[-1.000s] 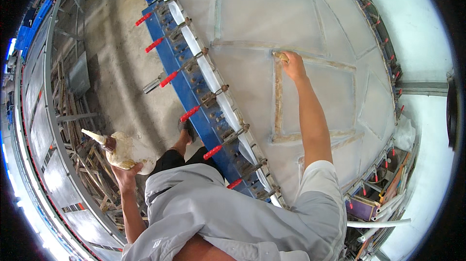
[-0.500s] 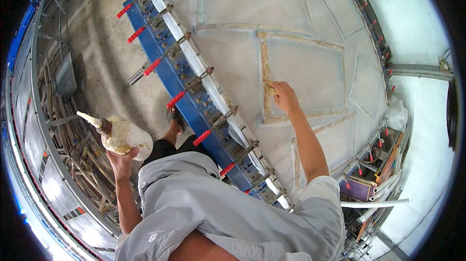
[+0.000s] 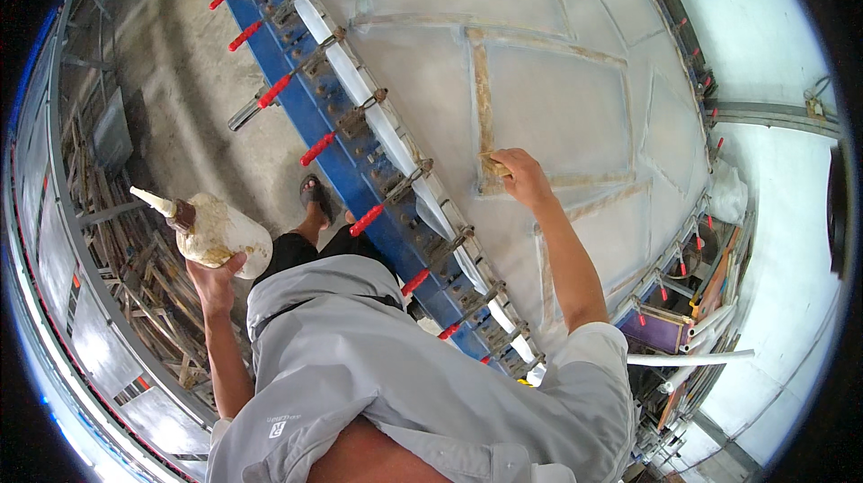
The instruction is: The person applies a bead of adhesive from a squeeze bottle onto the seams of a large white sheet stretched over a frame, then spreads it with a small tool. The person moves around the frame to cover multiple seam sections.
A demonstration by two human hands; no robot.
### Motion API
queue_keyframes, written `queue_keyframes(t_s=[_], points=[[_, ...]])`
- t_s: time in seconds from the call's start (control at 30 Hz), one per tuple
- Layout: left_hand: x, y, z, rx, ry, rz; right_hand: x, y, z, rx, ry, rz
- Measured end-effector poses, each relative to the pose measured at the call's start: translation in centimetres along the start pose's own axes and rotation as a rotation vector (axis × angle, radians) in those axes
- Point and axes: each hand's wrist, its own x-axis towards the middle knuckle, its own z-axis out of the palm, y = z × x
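Observation:
My left hand (image 3: pixel 214 281) is wrapped round a white squeeze bottle (image 3: pixel 247 236), smeared with tan residue and tipped so that its cream nozzle points up and left, away from the panel. My right hand (image 3: pixel 524 177) pinches a small flat tan piece (image 3: pixel 493 164), its exact kind unclear, against a brownish strip (image 3: pixel 485 106). That strip runs along the left side of a four-sided outline on the large whitish panel (image 3: pixel 413 88). The hand is near the outline's lower left corner.
A blue beam (image 3: pixel 333 155) carrying several toggle clamps with red handles (image 3: pixel 317 150) edges the panel's left side. Further left, a metal rack (image 3: pixel 99 330) stands over piled sticks. Pipes and boards (image 3: pixel 710 321) lie at the right, beside a white plastic bag (image 3: pixel 728 193).
My right hand has slid down the brownish strip with the tan piece, closer to the corner. The whole view has shifted slightly. My left hand keeps its hold on the bottle.

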Motion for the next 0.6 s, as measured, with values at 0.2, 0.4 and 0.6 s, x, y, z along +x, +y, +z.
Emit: queue_keyframes(t_s=[0.2,0.4,0.6], points=[[-0.6,0.4,-0.6,0.073,0.017,0.023,-7.6,-0.5,4.7,-0.059,0.077,-0.096],[-0.9,-0.8,-0.8,0.018,-0.010,0.058,-8.3,-0.4,4.0,0.072,0.143,-0.070],[-0.6,0.0,-0.5,-0.006,-0.035,0.041,-0.7,-0.7,1.9,0.025,0.236,0.044]])
